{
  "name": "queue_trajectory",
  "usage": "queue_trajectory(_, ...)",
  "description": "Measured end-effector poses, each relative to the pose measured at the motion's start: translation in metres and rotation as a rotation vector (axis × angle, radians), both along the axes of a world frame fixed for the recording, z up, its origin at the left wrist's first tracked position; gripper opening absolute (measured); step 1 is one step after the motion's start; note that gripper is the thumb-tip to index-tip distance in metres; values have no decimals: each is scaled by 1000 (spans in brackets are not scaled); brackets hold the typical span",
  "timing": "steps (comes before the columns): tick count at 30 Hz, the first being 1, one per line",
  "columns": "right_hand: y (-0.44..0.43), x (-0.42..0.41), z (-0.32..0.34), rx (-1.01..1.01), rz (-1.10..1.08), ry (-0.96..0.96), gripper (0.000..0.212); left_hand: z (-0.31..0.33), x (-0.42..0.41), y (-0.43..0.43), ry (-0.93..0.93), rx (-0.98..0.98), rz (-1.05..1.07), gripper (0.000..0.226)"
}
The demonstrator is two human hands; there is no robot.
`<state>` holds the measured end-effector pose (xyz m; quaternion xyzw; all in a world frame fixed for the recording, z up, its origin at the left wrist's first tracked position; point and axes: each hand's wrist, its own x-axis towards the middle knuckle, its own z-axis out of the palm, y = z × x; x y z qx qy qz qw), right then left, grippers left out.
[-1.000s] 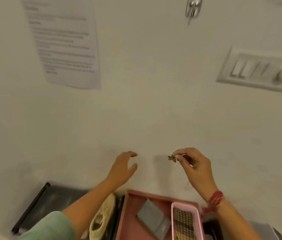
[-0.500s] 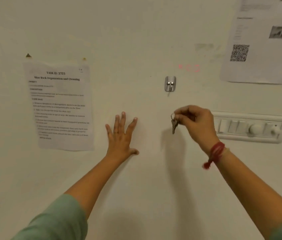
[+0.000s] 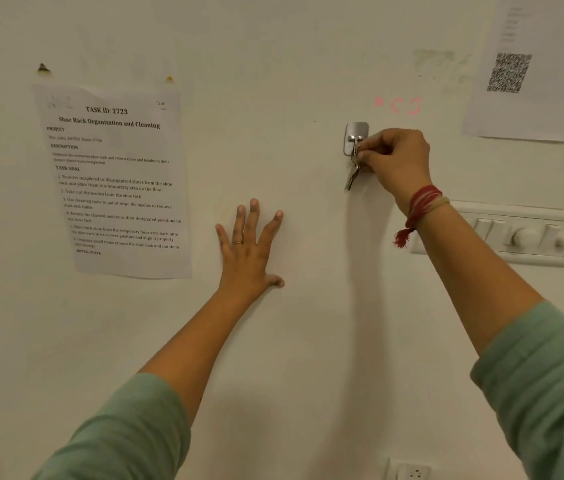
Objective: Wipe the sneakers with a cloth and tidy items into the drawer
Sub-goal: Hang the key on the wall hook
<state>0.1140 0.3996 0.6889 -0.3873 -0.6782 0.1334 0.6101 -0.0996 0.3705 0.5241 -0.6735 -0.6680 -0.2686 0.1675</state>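
Keys [image 3: 352,176] now sit at the metal hook [image 3: 356,133] on the wall [image 3: 273,64]. Half a second ago they dangle lower and off to the side, clear of it. The right hand [image 3: 394,157] rises to bring them there and pinches the ring right against the hook's prong, with the blade hanging straight down below. The fingers cover the ring, so I cannot tell whether it is already over the prong.

The left hand [image 3: 249,247] is flat on the wall with fingers spread and straight, holding nothing, in the same spot as half a second ago. It is lower than the hook and toward the printed task sheet [image 3: 114,181].

One second ago the view is lower, showing a pink drawer and a pale sneaker at the bottom edge. Now the view is tilted up, and the sneakers and drawer are out of sight.

Judgement: this is the tidying part, with a small item going to its place. The hang looks about done but the keys are not released.

A red thread band [image 3: 422,202] is on the right wrist. The switch panel [image 3: 522,233] is just beyond it, toward the wall's right edge, and a QR sheet [image 3: 533,81] is up at the right corner.
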Motion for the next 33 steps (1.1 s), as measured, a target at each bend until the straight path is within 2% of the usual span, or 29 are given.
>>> queue_trajectory(5,2,-4,-33,78,-19,140,6,-1,-2,2,35,4,8,140)
queue_trajectory(10,-39,-13,-77,457,-166,325,12,-3,-3,4,70,2,6,140)
queue_trajectory(12,-69,-10,-113,546,-140,252,14,-1,-2,2,100,4,18,137)
queue_trajectory(14,-96,-3,-158,553,-94,104,8,0,-2,-1,128,16,37,131)
queue_trajectory(17,-127,11,-225,413,-42,-3,4,-22,-2,-19,81,88,-60,110)
queue_trajectory(20,-150,25,-284,236,-4,-47,4,-74,9,-57,-187,212,-243,80)
queue_trajectory(22,-165,36,-321,94,16,-76,3,-124,21,-86,-292,226,-255,67)
queue_trajectory(27,-196,62,-399,-210,63,-161,4,-258,51,-165,-387,-86,-209,59)
queue_trajectory(33,-198,77,-516,-551,128,-427,5,-369,85,-236,-527,-477,-64,58)
